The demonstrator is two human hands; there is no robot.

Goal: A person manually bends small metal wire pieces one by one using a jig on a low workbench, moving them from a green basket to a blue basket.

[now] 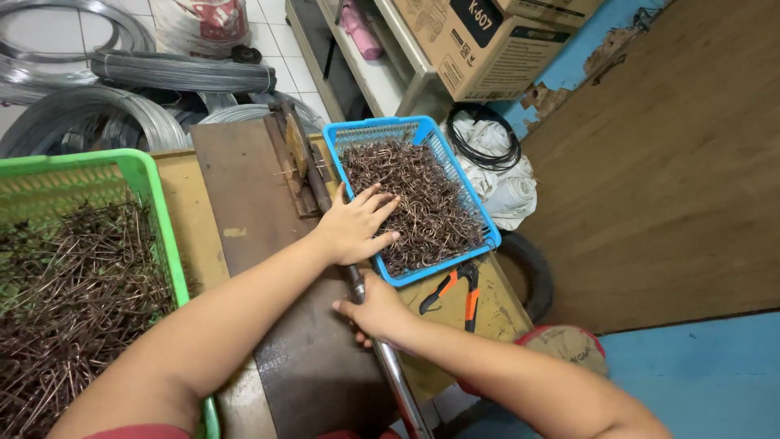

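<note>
My left hand (357, 223) reaches across the workbench and rests with spread fingers on the pile of brown bent wire pieces (422, 203) in the blue basket (486, 221). My right hand (375, 310) is closed around the long metal lever bar (394, 370) that runs from the bench's front edge up to a hinged metal bending jig (294, 154). The bar passes under my left wrist. A dark metal plate (252, 203) lies beneath the jig.
A green basket (154, 203) full of straight brown wire pieces stands at the left. Orange-handled pliers (457, 291) lie by the blue basket. Coils of grey wire (89, 114) lie on the floor behind, with cardboard boxes (479, 36) on a shelf and a wooden panel at the right.
</note>
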